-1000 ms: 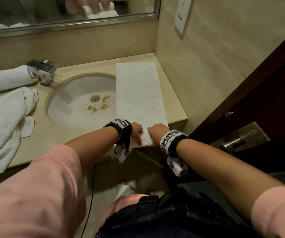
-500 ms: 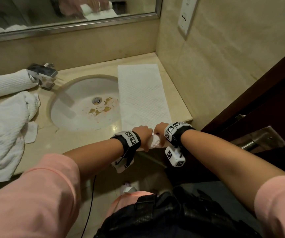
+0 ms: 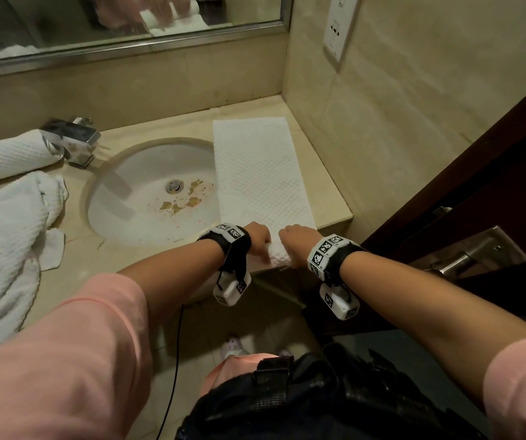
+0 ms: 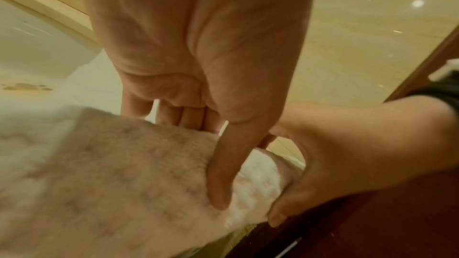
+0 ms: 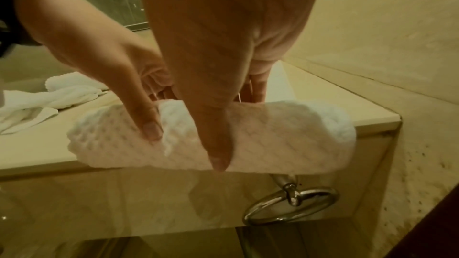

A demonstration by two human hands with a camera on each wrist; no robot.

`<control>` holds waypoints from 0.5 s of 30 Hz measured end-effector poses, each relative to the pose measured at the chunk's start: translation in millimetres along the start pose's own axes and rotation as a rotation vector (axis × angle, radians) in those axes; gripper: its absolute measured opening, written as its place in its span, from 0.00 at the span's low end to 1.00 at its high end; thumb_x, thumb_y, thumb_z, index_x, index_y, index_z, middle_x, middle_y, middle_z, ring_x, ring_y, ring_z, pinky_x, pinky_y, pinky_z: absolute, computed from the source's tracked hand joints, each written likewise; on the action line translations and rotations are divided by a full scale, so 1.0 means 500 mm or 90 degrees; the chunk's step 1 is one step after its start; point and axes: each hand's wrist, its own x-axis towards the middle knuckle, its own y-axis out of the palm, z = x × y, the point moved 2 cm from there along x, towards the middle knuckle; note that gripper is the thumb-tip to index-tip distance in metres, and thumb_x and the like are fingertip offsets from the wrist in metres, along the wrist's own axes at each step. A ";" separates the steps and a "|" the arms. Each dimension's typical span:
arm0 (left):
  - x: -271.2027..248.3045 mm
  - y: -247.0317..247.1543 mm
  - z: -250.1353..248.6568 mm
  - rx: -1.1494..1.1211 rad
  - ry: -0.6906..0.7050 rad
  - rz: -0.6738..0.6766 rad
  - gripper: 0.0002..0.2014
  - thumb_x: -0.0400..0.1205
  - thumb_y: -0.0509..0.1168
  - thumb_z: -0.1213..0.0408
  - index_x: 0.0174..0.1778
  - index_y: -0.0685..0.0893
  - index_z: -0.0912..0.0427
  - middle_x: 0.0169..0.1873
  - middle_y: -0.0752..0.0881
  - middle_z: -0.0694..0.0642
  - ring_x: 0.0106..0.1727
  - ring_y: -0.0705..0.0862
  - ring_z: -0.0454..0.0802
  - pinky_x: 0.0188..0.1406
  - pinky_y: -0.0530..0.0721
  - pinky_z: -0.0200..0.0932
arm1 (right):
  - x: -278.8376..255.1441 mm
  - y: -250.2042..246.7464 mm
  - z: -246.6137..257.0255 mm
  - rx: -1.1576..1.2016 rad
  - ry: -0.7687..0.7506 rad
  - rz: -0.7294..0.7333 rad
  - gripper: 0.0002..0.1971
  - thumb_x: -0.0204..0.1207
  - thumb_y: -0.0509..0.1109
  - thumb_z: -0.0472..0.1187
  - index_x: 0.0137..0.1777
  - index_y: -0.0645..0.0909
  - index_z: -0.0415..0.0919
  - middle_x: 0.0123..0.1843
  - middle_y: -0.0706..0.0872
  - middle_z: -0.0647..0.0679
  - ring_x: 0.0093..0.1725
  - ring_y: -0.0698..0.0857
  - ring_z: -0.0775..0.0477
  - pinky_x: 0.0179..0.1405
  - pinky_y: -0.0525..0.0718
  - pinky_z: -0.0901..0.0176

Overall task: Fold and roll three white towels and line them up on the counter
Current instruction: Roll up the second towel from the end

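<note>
A folded white waffle towel (image 3: 256, 173) lies as a long strip on the counter to the right of the sink. Its near end is curled into a small roll (image 3: 276, 254) (image 5: 273, 136) at the counter's front edge. My left hand (image 3: 256, 239) (image 4: 198, 105) grips the left part of that roll, fingers over the top and thumb on the near side. Beside it, my right hand (image 3: 296, 241) (image 5: 218, 105) grips the roll's right part the same way. A rolled white towel (image 3: 4, 155) lies at the far left by the tap. A crumpled white towel (image 3: 1, 246) lies in front of that one.
The round sink (image 3: 134, 198), stained near its drain, sits left of the towel strip, with a chrome tap (image 3: 74, 141) behind it. The beige wall (image 3: 382, 122) borders the counter (image 3: 334, 198) on the right. A dark door with a metal handle (image 3: 477, 252) stands at right. A towel ring (image 5: 290, 207) hangs under the counter.
Both hands have turned the towel's near end over into a thicker roll at the counter's edge. The rest of the strip has stayed flat.
</note>
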 end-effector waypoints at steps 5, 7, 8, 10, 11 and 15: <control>0.002 0.001 0.012 -0.024 -0.032 0.038 0.12 0.64 0.75 0.52 0.39 0.84 0.51 0.39 0.87 0.48 0.42 0.85 0.47 0.44 0.85 0.42 | 0.007 -0.004 -0.005 0.053 -0.002 0.045 0.21 0.71 0.77 0.46 0.62 0.80 0.40 0.54 0.86 0.43 0.54 0.85 0.42 0.48 0.80 0.56; 0.002 0.004 0.014 -0.037 -0.026 0.060 0.15 0.65 0.74 0.52 0.46 0.87 0.51 0.44 0.89 0.49 0.48 0.86 0.49 0.52 0.86 0.46 | 0.011 -0.009 -0.007 0.062 -0.007 0.078 0.18 0.70 0.77 0.43 0.60 0.82 0.40 0.53 0.87 0.43 0.52 0.85 0.43 0.45 0.79 0.58; 0.001 0.006 0.014 -0.038 -0.020 0.062 0.16 0.68 0.73 0.53 0.50 0.87 0.53 0.46 0.89 0.50 0.50 0.86 0.50 0.54 0.85 0.47 | 0.013 -0.012 -0.007 0.066 -0.010 0.088 0.18 0.69 0.78 0.43 0.58 0.83 0.41 0.52 0.87 0.43 0.51 0.86 0.43 0.44 0.80 0.58; -0.001 0.012 0.016 -0.023 -0.015 0.032 0.14 0.70 0.71 0.54 0.50 0.87 0.55 0.45 0.88 0.52 0.50 0.85 0.52 0.53 0.84 0.47 | 0.019 -0.015 -0.009 0.082 -0.008 0.099 0.18 0.67 0.79 0.44 0.56 0.84 0.41 0.50 0.88 0.44 0.49 0.86 0.43 0.46 0.83 0.56; -0.002 0.014 0.016 -0.001 -0.008 0.010 0.14 0.70 0.70 0.52 0.48 0.87 0.55 0.44 0.87 0.52 0.49 0.84 0.53 0.50 0.84 0.46 | 0.021 -0.016 -0.009 0.090 -0.007 0.106 0.18 0.67 0.79 0.45 0.55 0.85 0.41 0.50 0.89 0.44 0.48 0.87 0.44 0.47 0.83 0.55; -0.008 0.012 0.016 0.072 0.007 0.002 0.23 0.74 0.68 0.44 0.56 0.84 0.58 0.53 0.83 0.57 0.53 0.81 0.54 0.55 0.83 0.49 | 0.031 -0.023 -0.011 0.104 -0.007 0.140 0.19 0.66 0.80 0.45 0.56 0.85 0.39 0.47 0.87 0.45 0.48 0.85 0.44 0.47 0.80 0.54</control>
